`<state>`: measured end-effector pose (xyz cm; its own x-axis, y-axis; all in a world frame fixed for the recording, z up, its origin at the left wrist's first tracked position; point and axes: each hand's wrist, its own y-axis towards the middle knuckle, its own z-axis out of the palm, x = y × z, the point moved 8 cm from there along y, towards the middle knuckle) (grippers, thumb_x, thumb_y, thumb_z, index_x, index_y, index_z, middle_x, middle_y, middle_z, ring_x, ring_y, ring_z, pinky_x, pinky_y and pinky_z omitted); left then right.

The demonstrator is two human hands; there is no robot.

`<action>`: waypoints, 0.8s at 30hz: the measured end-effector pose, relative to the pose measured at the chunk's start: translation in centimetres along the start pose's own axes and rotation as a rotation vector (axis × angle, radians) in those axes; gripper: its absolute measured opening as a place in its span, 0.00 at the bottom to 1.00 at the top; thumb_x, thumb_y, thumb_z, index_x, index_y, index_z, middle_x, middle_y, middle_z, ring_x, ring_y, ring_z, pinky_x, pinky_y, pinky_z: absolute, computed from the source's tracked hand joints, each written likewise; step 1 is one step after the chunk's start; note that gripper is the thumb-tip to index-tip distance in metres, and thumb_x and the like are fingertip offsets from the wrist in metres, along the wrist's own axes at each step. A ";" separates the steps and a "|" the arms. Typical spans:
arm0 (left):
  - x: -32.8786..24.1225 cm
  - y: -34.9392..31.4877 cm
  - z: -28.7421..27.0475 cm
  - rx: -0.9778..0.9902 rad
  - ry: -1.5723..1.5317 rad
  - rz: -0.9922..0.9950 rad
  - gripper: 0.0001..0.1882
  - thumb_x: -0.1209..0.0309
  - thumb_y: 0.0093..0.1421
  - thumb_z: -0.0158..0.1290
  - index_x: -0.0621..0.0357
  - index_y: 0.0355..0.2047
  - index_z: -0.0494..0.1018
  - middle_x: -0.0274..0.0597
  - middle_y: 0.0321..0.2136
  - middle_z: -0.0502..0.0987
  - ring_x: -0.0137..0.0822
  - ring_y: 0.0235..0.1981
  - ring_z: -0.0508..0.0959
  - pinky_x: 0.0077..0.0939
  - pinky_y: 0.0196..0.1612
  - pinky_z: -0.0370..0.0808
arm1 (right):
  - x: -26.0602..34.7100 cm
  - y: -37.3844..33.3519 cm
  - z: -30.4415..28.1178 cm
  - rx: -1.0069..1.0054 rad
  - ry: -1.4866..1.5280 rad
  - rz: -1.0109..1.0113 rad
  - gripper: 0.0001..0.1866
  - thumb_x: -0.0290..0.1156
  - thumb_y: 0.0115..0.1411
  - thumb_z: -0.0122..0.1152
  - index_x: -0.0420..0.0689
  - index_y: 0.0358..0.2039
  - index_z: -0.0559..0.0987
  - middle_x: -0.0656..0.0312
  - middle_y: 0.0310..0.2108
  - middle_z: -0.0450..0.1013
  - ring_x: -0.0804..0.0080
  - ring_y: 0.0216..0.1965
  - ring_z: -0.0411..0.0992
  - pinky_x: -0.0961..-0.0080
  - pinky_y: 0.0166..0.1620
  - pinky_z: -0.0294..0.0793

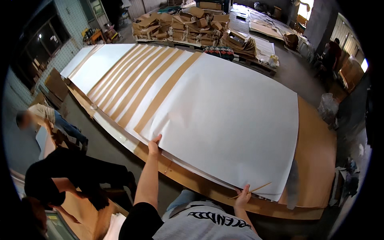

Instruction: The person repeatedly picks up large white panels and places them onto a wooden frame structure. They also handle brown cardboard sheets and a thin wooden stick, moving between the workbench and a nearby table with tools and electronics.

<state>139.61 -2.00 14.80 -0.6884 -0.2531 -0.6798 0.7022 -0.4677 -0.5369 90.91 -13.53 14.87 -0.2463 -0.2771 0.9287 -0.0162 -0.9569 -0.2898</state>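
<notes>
Nearest the camera, at 6 o'clock, is the wearer's grey cloth shirt with black lettering (208, 224). Just beyond it, at 5 o'clock, the right hand (243, 195) closes around a thin, straight, light-wooden stick (262, 186); whether it also pinches the edge beneath is hard to tell. At 8 o'clock the left hand (154, 147) is narrow, thumb on top of the near edge of a large white rectangular paper-like sheet (240, 112), its fingers mostly hidden.

That sheet spreads from the hands across the centre toward 2 o'clock, on a long brown flat board (318, 156) that shows bare between 3 and 4 o'clock. Soft ripples run up from the left thumb, so an even, gentle pull along the edge with both hands would likely flatten it better than a lift at one point. The stick's tip should point clear of the surface, since it could mark or dent it.

At 8 o'clock, farther left, a co-worker in black clothes (76, 166) bends over. At 10 o'clock, staggered white and brown strips (146, 86) border the sheet; dragging sideways might disturb their spacing. Farthest, at 12 o'clock, brown cardboard pieces (182, 28) lie heaped.
</notes>
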 end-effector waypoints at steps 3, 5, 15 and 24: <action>0.1 0.3 -0.5 0.010 -0.080 0.014 0.21 0.71 0.49 0.51 0.68 0.44 0.64 0.47 0.39 0.71 0.45 0.41 0.70 0.37 0.46 0.67 | -0.1 -0.3 0.0 -0.073 -0.012 0.077 0.19 0.39 0.59 0.47 0.36 0.43 0.66 0.59 0.42 0.64 0.72 0.38 0.68 0.77 0.34 0.75; 0.4 0.5 -0.1 0.045 -0.127 0.015 0.22 0.71 0.49 0.51 0.67 0.44 0.64 0.47 0.39 0.71 0.44 0.41 0.70 0.37 0.47 0.66 | -0.3 0.1 -0.4 -0.106 -0.032 0.082 0.20 0.42 0.59 0.48 0.38 0.43 0.67 0.59 0.42 0.64 0.74 0.39 0.67 0.78 0.35 0.73; 1.4 0.9 -0.7 0.215 -0.220 -0.076 0.20 0.67 0.53 0.46 0.64 0.45 0.65 0.43 0.40 0.71 0.41 0.42 0.70 0.35 0.47 0.65 | 1.6 -1.2 1.0 -0.167 -0.011 0.193 0.23 0.44 0.55 0.54 0.44 0.46 0.64 0.66 0.44 0.63 0.75 0.45 0.61 0.76 0.47 0.60; 2.0 -0.3 0.1 0.244 -0.327 -0.247 0.20 0.65 0.53 0.46 0.63 0.45 0.65 0.43 0.40 0.71 0.41 0.42 0.70 0.35 0.47 0.65 | 1.8 -0.8 1.2 -0.072 -0.033 0.092 0.20 0.42 0.57 0.51 0.47 0.46 0.65 0.69 0.43 0.64 0.78 0.45 0.61 0.78 0.47 0.59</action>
<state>138.03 -2.50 13.62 -0.8781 -0.3439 -0.3327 0.4737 -0.7231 -0.5027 91.60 -13.33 17.07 -0.2183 -0.3674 0.9041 -0.0651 -0.9189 -0.3891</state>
